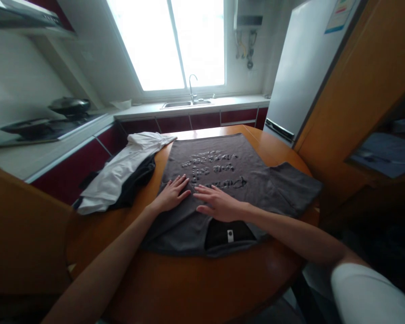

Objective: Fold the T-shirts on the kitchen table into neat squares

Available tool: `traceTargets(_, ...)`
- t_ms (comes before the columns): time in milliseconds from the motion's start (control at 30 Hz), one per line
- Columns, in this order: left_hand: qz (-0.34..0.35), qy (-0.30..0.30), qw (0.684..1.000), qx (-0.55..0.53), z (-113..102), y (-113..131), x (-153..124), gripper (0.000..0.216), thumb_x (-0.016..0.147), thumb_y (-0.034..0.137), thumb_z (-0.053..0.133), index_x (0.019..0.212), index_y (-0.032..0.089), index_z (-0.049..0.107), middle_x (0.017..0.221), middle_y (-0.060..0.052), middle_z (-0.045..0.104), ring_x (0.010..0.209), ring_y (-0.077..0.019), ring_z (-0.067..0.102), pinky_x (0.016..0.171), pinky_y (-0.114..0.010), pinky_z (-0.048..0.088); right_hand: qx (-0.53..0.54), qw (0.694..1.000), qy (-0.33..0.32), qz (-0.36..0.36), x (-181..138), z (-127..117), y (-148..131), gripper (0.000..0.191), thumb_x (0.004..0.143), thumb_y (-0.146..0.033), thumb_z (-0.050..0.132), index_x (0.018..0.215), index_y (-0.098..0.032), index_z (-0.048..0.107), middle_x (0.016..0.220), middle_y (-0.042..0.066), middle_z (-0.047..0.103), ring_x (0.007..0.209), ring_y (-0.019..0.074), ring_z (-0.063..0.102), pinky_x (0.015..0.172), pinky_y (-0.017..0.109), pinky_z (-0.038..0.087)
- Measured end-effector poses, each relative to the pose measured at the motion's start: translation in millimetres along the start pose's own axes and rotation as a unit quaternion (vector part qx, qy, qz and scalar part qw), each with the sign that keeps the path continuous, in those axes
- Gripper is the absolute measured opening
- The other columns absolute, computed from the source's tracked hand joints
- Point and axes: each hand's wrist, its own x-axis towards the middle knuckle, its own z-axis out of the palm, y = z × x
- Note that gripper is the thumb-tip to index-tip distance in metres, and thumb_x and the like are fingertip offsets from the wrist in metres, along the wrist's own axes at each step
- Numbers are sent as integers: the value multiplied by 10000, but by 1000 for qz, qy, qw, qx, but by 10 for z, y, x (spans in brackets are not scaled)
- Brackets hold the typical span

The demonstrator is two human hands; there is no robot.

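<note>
A dark grey T-shirt (pixel 185 220) lies spread out on the wooden table (pixel 202 283), its neck opening toward me and a small white label (pixel 230 236) showing inside the collar. Raised black lettering (pixel 219 168) runs across its chest. My left hand (pixel 172 193) rests flat on the shirt, fingers stretched out, just left of the lettering. Above the collar, my right hand (pixel 219 203) is open, palm down over the cloth, its fingertips close to my left hand. Neither hand grips the fabric. The sleeve on the right lies out toward the table's edge.
White garments (pixel 111 180) and dark ones (pixel 138 182) lie in a pile at the table's left edge. Beyond are a counter with a sink (pixel 177 104), a stove with a pan (pixel 27 128) and a lidded pot (pixel 69 105), and a fridge (pixel 300 58) at right.
</note>
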Motion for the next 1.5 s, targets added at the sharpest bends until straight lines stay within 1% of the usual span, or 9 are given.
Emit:
traceTargets(167, -2, 4, 1000, -4, 6, -11, 18, 687, 1004, 619, 323, 1580, 246, 358, 1662, -83, 236, 1537, -318, 211, 1221, -569, 214, 3, 978, 174, 115, -307, -673, 480, 501, 989, -414, 523, 1429, -178, 566, 1433, 125, 600, 1339, 256, 552, 1136, 436, 419)
traceTargets(333, -6, -1, 1000, -7, 32, -54, 44, 744, 986, 667, 296, 1577, 222, 368, 1662, -85, 239, 1535, -328, 214, 1223, -575, 205, -145, 871, 264, 387, -1246, -1165, 1389, 454, 910, -296, 601, 1307, -79, 645, 1287, 193, 683, 1188, 272, 649, 1041, 367, 479)
traceTargets(533, -6, 10, 1000, -4, 104, -123, 87, 762, 974, 682, 272, 1572, 222, 382, 1662, -76, 245, 1535, -322, 221, 1225, -565, 200, -289, 755, 239, 538, -2470, -1319, 1928, 404, 915, -272, 549, 1220, -51, 694, 1169, 248, 709, 1101, 326, 670, 957, 393, 484)
traceTargets(700, -1, 17, 1000, 7, 134, -184, 114, 757, 969, 676, 268, 1569, 232, 391, 1657, -67, 268, 1528, -326, 243, 1225, -554, 211, -205, 735, 265, 589, -2788, -1314, 1998, 297, 857, -262, 589, 1024, -96, 769, 1036, 217, 751, 989, 309, 708, 855, 361, 505)
traceTargets(833, 2, 17, 1000, 26, 140, -210, 121, 737, 976, 643, 286, 1570, 219, 389, 1657, -67, 272, 1523, -331, 257, 1222, -535, 234, -124, 741, 316, 580, -2762, -1371, 2048, 143, 722, -206, 690, 796, -112, 770, 839, 170, 762, 842, 279, 723, 764, 324, 527)
traceTargets(967, 1, 16, 999, 38, 109, -176, 109, 702, 986, 600, 312, 1571, 219, 386, 1652, -67, 287, 1519, -320, 270, 1218, -519, 247, -94, 749, 357, 551, -2617, -1484, 2055, 156, 690, -130, 655, 807, -96, 753, 773, 115, 755, 705, 202, 706, 664, 255, 527)
traceTargets(1200, 0, 11, 999, 34, 77, -152, 114, 697, 991, 590, 309, 1570, 209, 385, 1651, -83, 276, 1523, -326, 258, 1206, -550, 258, -4, 795, 444, 413, -1817, -1759, 1567, 209, 715, -186, 684, 903, -111, 740, 767, 66, 738, 645, 167, 664, 579, 243, 528)
traceTargets(1367, 1, 9, 999, 34, 80, -160, 111, 682, 995, 596, 327, 1570, 232, 382, 1651, -70, 279, 1519, -310, 273, 1213, -529, 256, 36, 866, 395, 304, -1081, -1571, 1043, 187, 747, -206, 698, 909, -128, 750, 844, 74, 759, 738, 181, 700, 682, 272, 561)
traceTargets(1500, 0, 3, 1000, 31, 77, -155, 103, 700, 998, 613, 311, 1574, 220, 374, 1658, -80, 253, 1523, -323, 258, 1213, -552, 242, 117, 926, 236, 271, -733, -1223, 904, 217, 777, -312, 758, 917, -146, 767, 823, 65, 766, 706, 166, 696, 624, 235, 547)
